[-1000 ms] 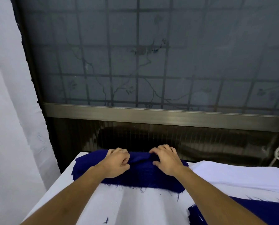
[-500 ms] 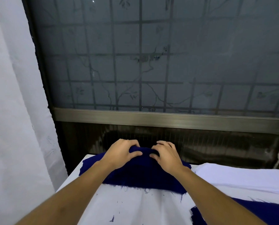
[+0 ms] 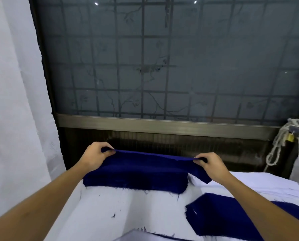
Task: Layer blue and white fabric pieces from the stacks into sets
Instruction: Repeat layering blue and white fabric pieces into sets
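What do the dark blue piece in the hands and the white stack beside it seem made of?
Dark blue piece: apparently woven cloth, matte; it drapes limply where lifted, and threads fray from the blue stack beneath. White stack: thin, smooth, matte sheets, probably fabric, though they could pass for paper.

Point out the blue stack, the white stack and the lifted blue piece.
blue stack point(image 3: 136, 181), head view, front face
white stack point(image 3: 267, 183), head view, top sheet
lifted blue piece point(image 3: 152, 160), head view, its stretched middle
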